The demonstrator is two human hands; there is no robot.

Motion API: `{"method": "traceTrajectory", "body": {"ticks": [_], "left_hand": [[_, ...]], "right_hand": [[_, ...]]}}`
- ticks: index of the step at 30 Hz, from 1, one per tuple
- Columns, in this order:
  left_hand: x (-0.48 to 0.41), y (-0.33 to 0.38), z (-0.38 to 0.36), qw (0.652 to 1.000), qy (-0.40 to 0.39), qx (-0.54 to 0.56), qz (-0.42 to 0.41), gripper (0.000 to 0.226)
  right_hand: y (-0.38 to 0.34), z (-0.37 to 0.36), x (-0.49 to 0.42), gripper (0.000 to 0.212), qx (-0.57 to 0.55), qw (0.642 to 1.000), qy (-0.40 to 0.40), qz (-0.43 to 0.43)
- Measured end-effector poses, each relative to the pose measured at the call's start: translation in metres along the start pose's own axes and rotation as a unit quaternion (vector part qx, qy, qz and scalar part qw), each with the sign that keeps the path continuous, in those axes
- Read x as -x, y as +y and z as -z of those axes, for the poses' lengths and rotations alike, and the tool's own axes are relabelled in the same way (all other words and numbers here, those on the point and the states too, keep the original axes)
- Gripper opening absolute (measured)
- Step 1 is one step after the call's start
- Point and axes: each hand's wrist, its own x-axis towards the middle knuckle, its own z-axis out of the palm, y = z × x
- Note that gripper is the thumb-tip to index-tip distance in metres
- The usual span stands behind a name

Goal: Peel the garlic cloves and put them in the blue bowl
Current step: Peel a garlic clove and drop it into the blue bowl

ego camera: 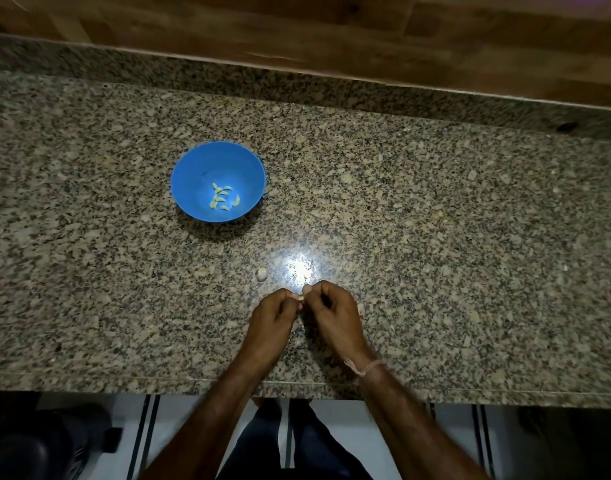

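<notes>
A blue bowl (193, 174) stands on the granite counter at centre left, with several peeled garlic cloves (222, 197) in its bottom. My left hand (274, 315) and my right hand (333, 315) meet fingertip to fingertip near the counter's front, both pinching one small garlic clove (301, 297) between them. Most of that clove is hidden by my fingers. An unpeeled garlic clove (261, 273) lies on the counter just beyond and left of my hands.
The speckled granite counter (435, 237) ends at a raised granite ledge and a wooden wall at the back. A bright light glare sits on the counter just beyond my hands. Small peel scraps (299, 336) lie under my hands. Below the front edge are tiled floor and dark objects.
</notes>
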Motion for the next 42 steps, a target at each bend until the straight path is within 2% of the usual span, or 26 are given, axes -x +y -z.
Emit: {"method": "traceTrajectory", "body": {"ticks": [4,10,13,18,21,23,30,33,36,39,42], "left_hand": [[0.003,-0.003,0.003,0.995,0.076,-0.058,0.008,0.012],[0.011,0.004,0.004,0.982,0.127,-0.109,-0.087,0.021],[0.014,0.009,0.004,0.978,0.125,-0.125,-0.114,0.015],[0.017,0.007,0.008,0.976,0.143,-0.126,-0.109,0.01],[0.014,-0.004,0.026,0.964,0.212,-0.137,-0.079,0.007],[0.008,-0.015,0.043,0.956,0.243,-0.146,-0.074,0.007],[0.019,-0.032,0.05,0.952,0.231,-0.169,-0.112,0.031],[0.031,-0.034,0.026,0.967,0.134,-0.174,-0.129,0.035],[0.026,-0.039,0.007,0.955,0.064,-0.235,-0.167,0.044],[0.018,-0.034,-0.004,0.949,0.062,-0.258,-0.171,0.035],[0.013,-0.033,-0.009,0.947,0.095,-0.259,-0.166,0.016]], "right_hand": [[0.002,0.0,0.001,0.035,-0.002,1.0,0.019,-0.001],[0.003,-0.001,0.002,0.035,0.007,0.998,0.054,-0.012],[-0.001,-0.003,0.003,0.033,0.012,0.998,0.064,-0.013],[-0.005,-0.005,0.005,0.029,0.022,0.998,0.054,0.005],[0.001,0.001,0.004,0.013,0.051,0.995,0.073,0.033],[0.006,0.006,0.003,0.017,0.078,0.992,0.083,0.045],[0.009,0.013,0.008,0.028,0.149,0.983,0.065,0.089],[0.007,0.016,0.007,0.035,0.245,0.957,0.038,0.148],[0.01,0.01,-0.002,0.035,0.309,0.933,-0.033,0.18],[0.014,0.01,-0.008,0.03,0.35,0.907,-0.066,0.223],[0.018,0.015,-0.006,0.023,0.371,0.888,-0.046,0.266]]}}
